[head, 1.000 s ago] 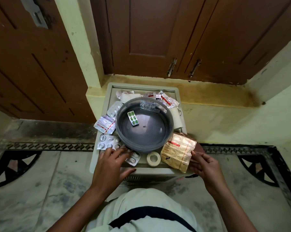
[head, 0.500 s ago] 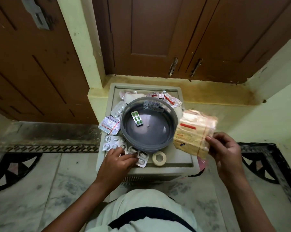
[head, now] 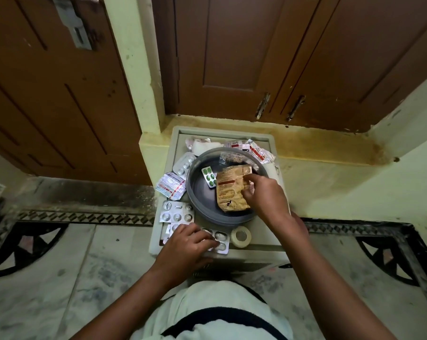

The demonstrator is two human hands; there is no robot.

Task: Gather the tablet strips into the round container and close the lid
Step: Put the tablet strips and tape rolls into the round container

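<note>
A round grey container stands open on a small pale stand. Inside it my right hand pinches a bundle of tan-gold tablet strips and holds it low over the bottom. A strip of green tablets lies in the container, and a silver strip leans on its far rim. My left hand rests with curled fingers on a silver blister strip at the stand's front edge. More silver strips lie just left of the container. No lid is visible.
Red-and-silver strips lie at the stand's left and red-printed strips at the back right. A white tape roll sits in front of the container. Brown wooden doors and a yellow ledge stand behind; marble floor lies around.
My right hand lifted the tan-gold bundle from the stand's right side and carried it left and down into the container. My left hand stayed on the front silver strip.
</note>
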